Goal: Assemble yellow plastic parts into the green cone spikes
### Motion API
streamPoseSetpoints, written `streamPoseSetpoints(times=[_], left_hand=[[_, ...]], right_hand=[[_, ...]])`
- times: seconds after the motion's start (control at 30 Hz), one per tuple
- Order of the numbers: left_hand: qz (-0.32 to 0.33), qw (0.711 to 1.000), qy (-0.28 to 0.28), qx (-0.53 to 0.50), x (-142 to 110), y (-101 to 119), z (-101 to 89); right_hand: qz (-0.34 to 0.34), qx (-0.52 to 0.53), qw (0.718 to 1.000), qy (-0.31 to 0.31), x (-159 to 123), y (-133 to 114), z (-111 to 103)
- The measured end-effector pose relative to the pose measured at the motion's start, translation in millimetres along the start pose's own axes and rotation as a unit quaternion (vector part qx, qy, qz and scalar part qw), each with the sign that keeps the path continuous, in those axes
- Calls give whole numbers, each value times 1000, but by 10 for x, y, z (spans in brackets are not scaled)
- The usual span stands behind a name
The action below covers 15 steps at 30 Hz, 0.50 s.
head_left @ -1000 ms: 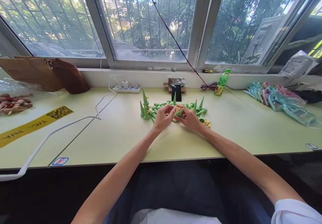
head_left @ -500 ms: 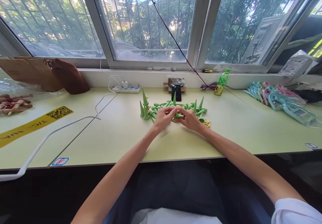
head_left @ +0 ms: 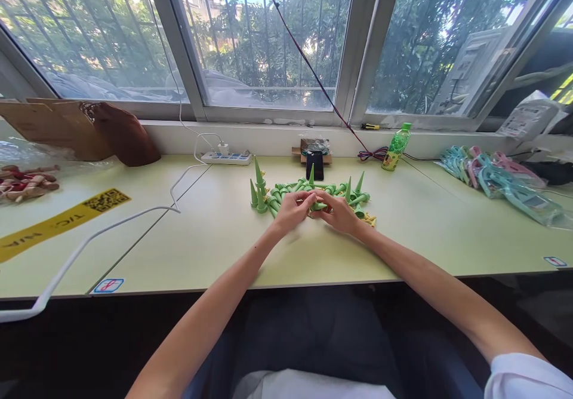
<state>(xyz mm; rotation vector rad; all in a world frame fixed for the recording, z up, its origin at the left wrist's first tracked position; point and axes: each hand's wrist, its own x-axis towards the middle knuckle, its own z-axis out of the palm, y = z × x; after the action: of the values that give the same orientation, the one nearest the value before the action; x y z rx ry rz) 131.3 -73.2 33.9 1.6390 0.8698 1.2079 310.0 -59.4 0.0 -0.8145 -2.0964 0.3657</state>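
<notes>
My left hand (head_left: 292, 210) and my right hand (head_left: 339, 213) meet over the table, fingertips pinched together around a small green plastic piece (head_left: 318, 206). Much of that piece is hidden by my fingers. Just beyond my hands lies a heap of similar green plastic parts, with pointed cones and round flared ends. On the heap's left side a tall green cone (head_left: 258, 175) stands upright; another cone (head_left: 360, 183) points up at its right. Small yellow pieces (head_left: 369, 220) lie by my right wrist.
A black phone (head_left: 314, 166) leans on a small box behind the heap. A green drink bottle (head_left: 396, 147) stands at the back right, with bagged pastel items (head_left: 501, 178) farther right. A power strip (head_left: 227, 158) and white cable (head_left: 129, 215) are on the left.
Both hands stay in nearly the same place, still pinching the green plastic piece. A little more of that piece shows between my fingers, and the view has shifted slightly.
</notes>
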Motion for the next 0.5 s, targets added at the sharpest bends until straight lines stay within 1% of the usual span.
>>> streamPoseSetpoints(times=[0.1,0.3,0.5], left_hand=[[-18,999,-39,-13,13,-29,-14],[-34,997,-53,-45,37,-61,-22],[-51,995,-54,-63,38,-69,-29]], right_hand=[[9,0,1000,2,-7,15,-3],[5,-10,1000,6,-13,41,-10],[6,-5,1000,12,-4,34,-9]])
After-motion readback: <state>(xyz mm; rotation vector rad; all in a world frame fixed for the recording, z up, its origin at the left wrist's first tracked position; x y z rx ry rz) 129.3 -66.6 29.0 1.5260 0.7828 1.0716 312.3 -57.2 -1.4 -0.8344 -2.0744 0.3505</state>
